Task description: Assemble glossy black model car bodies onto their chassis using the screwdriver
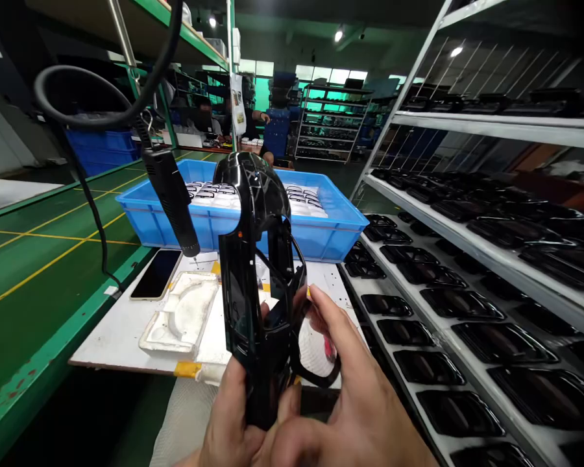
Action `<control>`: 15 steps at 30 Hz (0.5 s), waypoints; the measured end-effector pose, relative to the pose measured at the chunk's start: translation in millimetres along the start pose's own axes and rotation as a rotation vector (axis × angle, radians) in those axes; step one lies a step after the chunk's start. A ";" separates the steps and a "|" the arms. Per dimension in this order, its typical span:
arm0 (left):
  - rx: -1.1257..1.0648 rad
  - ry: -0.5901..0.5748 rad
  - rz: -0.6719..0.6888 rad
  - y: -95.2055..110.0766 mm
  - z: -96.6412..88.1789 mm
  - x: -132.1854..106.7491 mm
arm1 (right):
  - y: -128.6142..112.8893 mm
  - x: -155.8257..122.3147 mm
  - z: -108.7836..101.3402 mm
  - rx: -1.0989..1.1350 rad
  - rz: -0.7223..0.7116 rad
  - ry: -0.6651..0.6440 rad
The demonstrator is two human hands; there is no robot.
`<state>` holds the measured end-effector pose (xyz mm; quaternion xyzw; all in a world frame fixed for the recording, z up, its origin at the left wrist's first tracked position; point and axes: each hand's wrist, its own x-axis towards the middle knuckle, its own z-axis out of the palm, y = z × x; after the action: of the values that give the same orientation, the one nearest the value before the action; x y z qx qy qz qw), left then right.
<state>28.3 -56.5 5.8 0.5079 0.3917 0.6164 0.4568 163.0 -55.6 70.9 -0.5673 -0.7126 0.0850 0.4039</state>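
A glossy black plastic housing (253, 259), tall with a rounded top and an open frame, stands upright in front of me. My left hand (228, 421) grips its lower end from below, fingers wrapped round it. My right hand (355, 395) comes in from the right and holds a black ring-shaped trim piece (316, 353) against the housing's open side, thumb low on the housing and fingers stretched along the ring.
A hanging electric screwdriver (172, 194) on a black cable dangles left of the housing. A white moulded jig (182, 314) and a phone (156, 274) lie on the white bench. A blue crate (321, 220) of parts stands behind. White racks (467, 246) of black parts fill the right.
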 end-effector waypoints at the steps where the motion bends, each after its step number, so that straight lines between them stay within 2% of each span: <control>1: 0.001 0.004 0.028 3.0 -0.3 2.1 | -2.0 2.7 3.3 0.006 0.017 0.014; 4: 0.031 -0.012 0.076 8.9 -0.8 5.4 | -4.8 7.7 12.5 0.055 0.056 0.029; 7: 0.086 0.042 0.065 9.5 0.0 5.0 | -4.7 7.5 18.6 0.097 0.083 0.030; 15: -0.011 0.093 -0.072 2.7 -4.1 0.6 | -4.5 5.5 23.3 0.142 0.059 0.092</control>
<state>23.8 -56.8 7.7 0.4618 0.4271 0.6246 0.4629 143.8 -44.4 60.8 -0.5612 -0.6684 0.1212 0.4728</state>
